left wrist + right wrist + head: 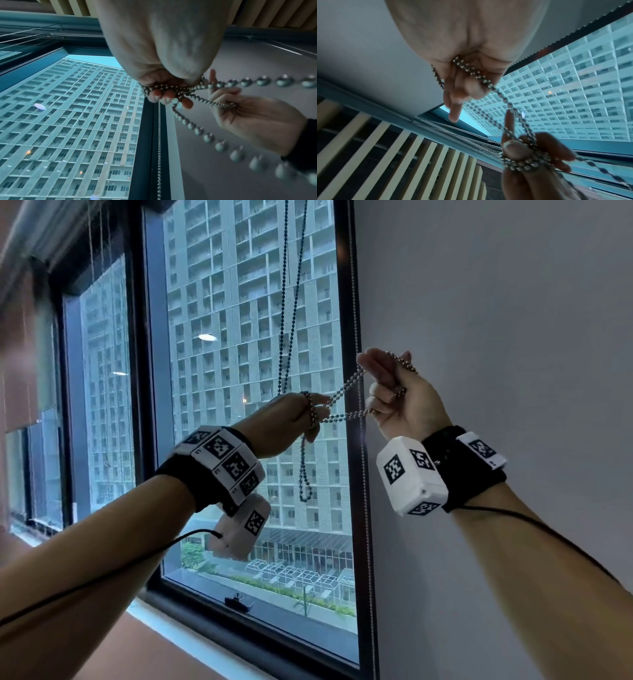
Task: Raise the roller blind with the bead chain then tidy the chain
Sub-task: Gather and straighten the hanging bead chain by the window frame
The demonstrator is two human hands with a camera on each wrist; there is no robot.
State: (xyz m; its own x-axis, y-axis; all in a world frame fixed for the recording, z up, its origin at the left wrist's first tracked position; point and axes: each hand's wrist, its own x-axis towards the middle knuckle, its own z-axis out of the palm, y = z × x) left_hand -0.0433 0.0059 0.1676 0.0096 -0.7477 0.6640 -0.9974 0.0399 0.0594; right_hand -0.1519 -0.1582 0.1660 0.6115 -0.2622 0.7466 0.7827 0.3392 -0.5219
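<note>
A metal bead chain hangs down in front of the window. My left hand has several turns of chain wound round its curled fingers and grips them. Two strands run rightward to my right hand, which holds the chain across its palm under curled fingers, its index finger pointing out. A loose loop dangles below the left hand. The rolled blind shows at the top left.
A second bead chain hangs straight along the dark window frame on the right. A plain grey wall stands right of it. The window sill runs below. Slatted ceiling panels lie overhead.
</note>
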